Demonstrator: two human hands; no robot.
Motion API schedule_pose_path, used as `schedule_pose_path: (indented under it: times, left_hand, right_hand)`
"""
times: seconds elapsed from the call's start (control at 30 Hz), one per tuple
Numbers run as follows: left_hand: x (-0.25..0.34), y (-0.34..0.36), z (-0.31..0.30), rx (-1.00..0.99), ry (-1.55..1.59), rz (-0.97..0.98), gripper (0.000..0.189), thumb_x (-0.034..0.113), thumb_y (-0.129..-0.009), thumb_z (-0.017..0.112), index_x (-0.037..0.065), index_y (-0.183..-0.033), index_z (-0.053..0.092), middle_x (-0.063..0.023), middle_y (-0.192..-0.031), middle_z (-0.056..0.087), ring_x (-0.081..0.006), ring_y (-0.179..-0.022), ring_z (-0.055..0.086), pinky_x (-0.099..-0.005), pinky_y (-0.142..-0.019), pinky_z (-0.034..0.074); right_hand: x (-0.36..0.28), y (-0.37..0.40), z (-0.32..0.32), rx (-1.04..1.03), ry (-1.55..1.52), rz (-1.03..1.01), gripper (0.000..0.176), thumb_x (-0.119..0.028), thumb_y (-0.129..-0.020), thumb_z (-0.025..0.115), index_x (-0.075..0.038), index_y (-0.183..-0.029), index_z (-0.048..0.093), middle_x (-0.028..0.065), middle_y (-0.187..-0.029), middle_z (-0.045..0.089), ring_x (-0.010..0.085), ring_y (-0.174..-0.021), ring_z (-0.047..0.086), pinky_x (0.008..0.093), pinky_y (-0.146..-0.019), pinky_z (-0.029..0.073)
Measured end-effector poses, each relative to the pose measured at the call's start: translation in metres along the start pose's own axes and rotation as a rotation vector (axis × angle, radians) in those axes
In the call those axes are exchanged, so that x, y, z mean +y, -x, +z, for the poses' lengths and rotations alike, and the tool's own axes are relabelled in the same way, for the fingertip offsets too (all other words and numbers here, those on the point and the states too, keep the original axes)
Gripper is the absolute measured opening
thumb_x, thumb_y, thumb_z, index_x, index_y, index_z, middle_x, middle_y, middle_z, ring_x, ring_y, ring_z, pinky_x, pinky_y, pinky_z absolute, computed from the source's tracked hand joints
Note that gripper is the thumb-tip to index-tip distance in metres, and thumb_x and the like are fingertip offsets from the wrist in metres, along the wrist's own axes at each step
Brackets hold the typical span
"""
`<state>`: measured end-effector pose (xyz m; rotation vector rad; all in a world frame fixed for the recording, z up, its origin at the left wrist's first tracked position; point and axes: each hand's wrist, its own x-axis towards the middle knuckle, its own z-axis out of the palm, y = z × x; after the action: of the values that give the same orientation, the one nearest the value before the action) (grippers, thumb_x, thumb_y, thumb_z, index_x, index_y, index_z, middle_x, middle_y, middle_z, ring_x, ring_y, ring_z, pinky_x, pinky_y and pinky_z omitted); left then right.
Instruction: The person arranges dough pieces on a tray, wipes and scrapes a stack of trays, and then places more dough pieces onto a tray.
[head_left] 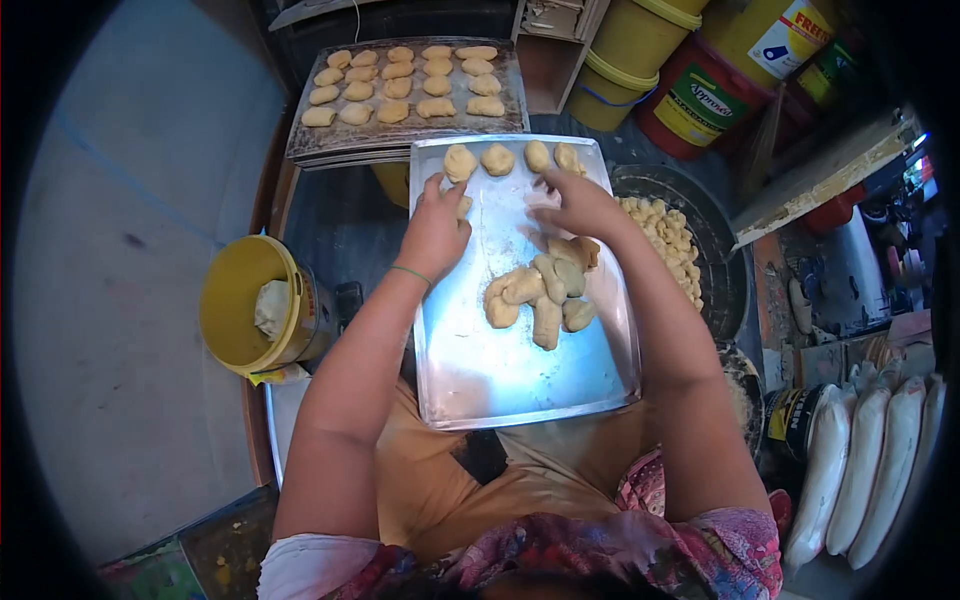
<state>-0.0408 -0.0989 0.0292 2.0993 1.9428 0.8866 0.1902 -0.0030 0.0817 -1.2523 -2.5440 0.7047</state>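
While the tray (470, 375) holds dough (546, 318), buckets (700, 105) stand beyond.

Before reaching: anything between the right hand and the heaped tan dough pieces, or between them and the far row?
Nothing visible between the right hand and the heap on the silver metal tray. Toward the far row, that hand blocks the right side; bare metal shows left.

Dough pieces (546, 307) on near tray (480, 375); far tray (350, 142) behind it; bucket (224, 300) left, basin (716, 240) right
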Motion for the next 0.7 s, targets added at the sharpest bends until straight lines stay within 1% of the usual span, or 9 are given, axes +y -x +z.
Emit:
schedule_pose_path:
  times: [0.1, 0.2, 0.27, 0.33, 0.4, 0.43, 0.57, 0.67, 0.7]
  left_hand:
    - [-0.012, -0.006, 0.011, -0.056, 0.045, -0.015, 0.051, 0.007, -0.083, 0.063, 0.0, -0.132, 0.053, -0.0221, -0.139, 0.044, -0.0407, -0.117, 0.053, -0.0399, -0.1, 0.046]
    - [-0.005, -0.009, 0.014, 0.083, 0.138, -0.033, 0.051, 0.012, -0.083, 0.066, 0.0, -0.131, 0.053, -0.0228, -0.137, 0.046, -0.0401, -0.116, 0.054, -0.0394, -0.098, 0.046]
    - [0.006, -0.009, 0.014, 0.164, 0.158, -0.048, 0.048, 0.015, -0.085, 0.066, 0.0, -0.129, 0.055, -0.0227, -0.132, 0.05, -0.0394, -0.113, 0.056, -0.0395, -0.097, 0.047]
    - [0.016, -0.008, 0.011, 0.18, 0.136, -0.066, 0.042, 0.016, -0.086, 0.066, 0.0, -0.124, 0.059, -0.0214, -0.127, 0.055, -0.0385, -0.111, 0.057, -0.0396, -0.095, 0.048]
    - [0.01, -0.011, 0.013, 0.119, 0.113, -0.056, 0.033, 0.013, -0.087, 0.064, -0.001, -0.118, 0.063, -0.0196, -0.122, 0.058, -0.0371, -0.109, 0.059, -0.0398, -0.094, 0.048]
    - [0.007, -0.011, 0.015, 0.085, 0.101, -0.049, 0.029, 0.012, -0.088, 0.063, -0.001, -0.114, 0.065, -0.0186, -0.119, 0.06, -0.0364, -0.108, 0.059, -0.0399, -0.093, 0.048]
    - [-0.009, -0.013, 0.02, 0.087, 0.155, -0.014, 0.026, 0.01, -0.087, 0.061, 0.0, -0.11, 0.068, -0.018, -0.119, 0.062, -0.0353, -0.106, 0.061, -0.038, -0.093, 0.048]
    - [-0.009, -0.011, 0.012, 0.115, 0.15, -0.094, 0.026, 0.012, -0.087, 0.06, 0.003, -0.109, 0.069, -0.0157, -0.123, 0.06, -0.0357, -0.108, 0.059, -0.0401, -0.094, 0.048]
    - [-0.01, -0.011, 0.009, 0.121, 0.136, -0.045, 0.026, 0.013, -0.087, 0.061, 0.004, -0.11, 0.07, -0.0154, -0.121, 0.061, -0.0354, -0.107, 0.06, -0.0403, -0.093, 0.048]
  right_hand:
    - [0.024, 0.032, -0.005, -0.395, -0.022, 0.0, 0.037, -0.033, -0.083, 0.073, -0.004, -0.104, 0.067, 0.0093, -0.098, 0.067, 0.0198, -0.09, 0.063, 0.0338, -0.079, 0.05]
    - [0.046, 0.025, 0.006, -0.263, -0.431, 0.043, 0.025, -0.023, -0.084, 0.071, -0.003, -0.098, 0.069, 0.0052, -0.085, 0.069, 0.0135, -0.077, 0.063, 0.0296, -0.072, 0.051]
    - [0.027, 0.009, 0.007, -0.031, -0.645, 0.192, 0.028, -0.024, -0.083, 0.074, -0.001, -0.096, 0.065, 0.0014, -0.078, 0.063, 0.0088, -0.068, 0.059, 0.0265, -0.058, 0.047]
    - [0.012, -0.015, 0.023, 0.243, -0.662, 0.103, 0.031, -0.025, -0.082, 0.076, -0.003, -0.098, 0.063, 0.0025, -0.075, 0.063, 0.0096, -0.066, 0.059, 0.0271, -0.055, 0.046]
    - [0.01, -0.037, 0.052, 0.236, -0.428, 0.089, 0.036, -0.03, -0.081, 0.076, -0.004, -0.103, 0.063, 0.0073, -0.078, 0.065, 0.0172, -0.067, 0.063, 0.0317, -0.059, 0.049]
    - [-0.001, -0.037, 0.057, 0.236, -0.159, 0.124, 0.039, -0.035, -0.082, 0.073, -0.007, -0.108, 0.064, 0.0117, -0.089, 0.068, 0.0259, -0.08, 0.066, 0.037, -0.07, 0.051]
    - [0.007, -0.023, 0.037, 0.314, -0.04, 0.001, 0.041, -0.037, -0.083, 0.069, -0.01, -0.114, 0.064, 0.0113, -0.107, 0.067, 0.0283, -0.099, 0.064, 0.0389, -0.083, 0.051]
    - [0.012, 0.03, -0.017, 0.037, -0.039, 0.055, 0.043, -0.033, -0.081, 0.071, -0.01, -0.116, 0.064, 0.0145, -0.104, 0.067, 0.0269, -0.095, 0.064, 0.0366, -0.082, 0.051]
    - [0.02, 0.045, -0.024, -0.05, -0.063, 0.056, 0.041, -0.03, -0.079, 0.073, -0.01, -0.115, 0.065, 0.0139, -0.102, 0.067, 0.026, -0.093, 0.064, 0.0359, -0.082, 0.051]
